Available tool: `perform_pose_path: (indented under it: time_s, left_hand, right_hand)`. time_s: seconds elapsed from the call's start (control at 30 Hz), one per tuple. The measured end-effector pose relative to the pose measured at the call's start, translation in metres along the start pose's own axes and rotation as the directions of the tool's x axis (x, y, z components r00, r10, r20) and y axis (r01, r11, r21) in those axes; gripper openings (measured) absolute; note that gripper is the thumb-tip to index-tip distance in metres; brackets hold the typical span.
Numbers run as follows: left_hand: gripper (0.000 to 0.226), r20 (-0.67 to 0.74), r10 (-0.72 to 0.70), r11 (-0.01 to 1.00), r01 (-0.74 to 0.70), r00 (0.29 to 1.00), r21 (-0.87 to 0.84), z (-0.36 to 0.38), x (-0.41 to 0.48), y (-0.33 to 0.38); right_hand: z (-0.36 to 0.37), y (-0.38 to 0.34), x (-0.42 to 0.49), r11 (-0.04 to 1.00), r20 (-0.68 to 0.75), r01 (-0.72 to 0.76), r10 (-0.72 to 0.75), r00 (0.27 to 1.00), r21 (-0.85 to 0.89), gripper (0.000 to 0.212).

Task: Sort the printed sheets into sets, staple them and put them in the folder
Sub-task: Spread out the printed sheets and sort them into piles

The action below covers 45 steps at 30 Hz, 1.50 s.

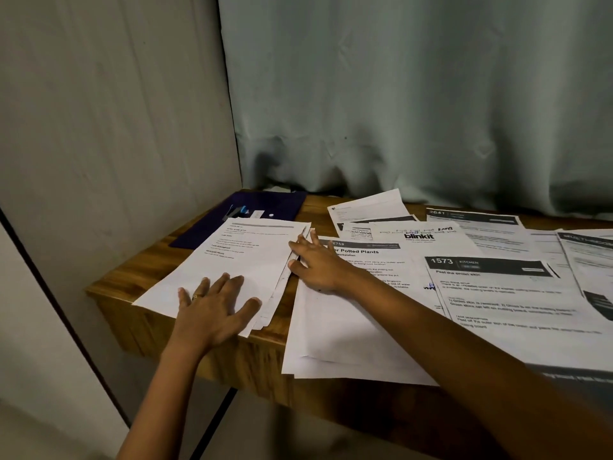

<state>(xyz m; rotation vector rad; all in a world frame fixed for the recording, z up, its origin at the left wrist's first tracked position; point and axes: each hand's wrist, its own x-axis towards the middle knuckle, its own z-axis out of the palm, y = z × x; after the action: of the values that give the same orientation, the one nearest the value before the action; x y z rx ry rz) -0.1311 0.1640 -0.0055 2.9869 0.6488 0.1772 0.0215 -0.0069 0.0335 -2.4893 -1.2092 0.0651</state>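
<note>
Pale wall [99,127] at far left; wooden bench [232,356] set into the corner against it. Dark blue folder [265,207] lies closed and flat at the bench's far left corner, with a small blue-and-silver object [239,212] on top, too blurred to identify. Just nearer than the folder, overlapping its near edge, sits a stack of sheets [245,257], printed side up, edges slightly fanned at the near right corner. Left hand [212,313] lies flat on the stack's near end, fingers spread, palm down, a ring [196,297] on one finger. Right hand [315,263] reaches across to the stack's right edge, fingers fairly straight with tips against the paper edges, thumb low at the same edge; it grips nothing that can be seen. Under this hand and forearm lies a "Potted Plants" sheet [361,252], partly covered by blank sheets [331,333] that overhang the bench front. Further right, loose overlapping printed pages: a "blinkit" sheet [419,235] behind, a "1573 KITCHEN" sheet [491,287] nearer. Pale green curtain [398,94] hangs behind the bench.
</note>
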Motion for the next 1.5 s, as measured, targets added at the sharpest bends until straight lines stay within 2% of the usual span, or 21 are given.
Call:
perform_pose_path:
  time_s: [0.17,0.37,0.5,0.6,0.87,1.33,1.5]
  left_hand:
    - [0.105,-0.033,-0.002,1.0,0.002,0.999,0.023,0.004,-0.015,-0.012]
    - [0.109,-0.051,0.014,1.0,-0.013,0.999,0.009,-0.001,-0.017,-0.013]
    - [0.121,-0.072,0.033,0.999,-0.035,0.997,-0.016,-0.01,-0.008,-0.009]
    - [0.117,-0.057,0.065,0.996,-0.068,0.996,-0.05,-0.016,0.003,-0.003]
    - [0.123,0.034,0.161,0.984,-0.158,0.986,-0.082,-0.01,0.036,0.004]
    - [0.121,-0.007,0.141,0.989,-0.141,0.99,-0.031,0.004,0.036,0.004]
    - [0.128,0.038,0.154,0.988,-0.152,0.987,-0.039,0.001,0.039,0.006]
  right_hand:
    - [0.005,0.007,0.0,0.993,0.019,0.076,-0.074,0.997,-0.093,0.055]
    - [0.002,0.009,0.018,0.994,0.037,0.037,-0.033,0.999,-0.103,0.057]
    - [0.0,0.01,0.032,0.992,0.06,0.03,-0.023,0.998,-0.123,0.06]
    - [0.003,0.011,0.043,0.99,0.07,0.031,-0.022,0.997,-0.136,0.063]
    - [0.013,0.015,0.07,0.994,0.111,0.004,0.009,0.994,-0.114,0.065]
    - [0.015,0.018,0.08,0.997,0.148,0.022,-0.01,0.989,-0.08,0.066]
    - [0.011,0.016,0.078,0.994,0.153,0.014,0.003,0.988,-0.108,0.068]
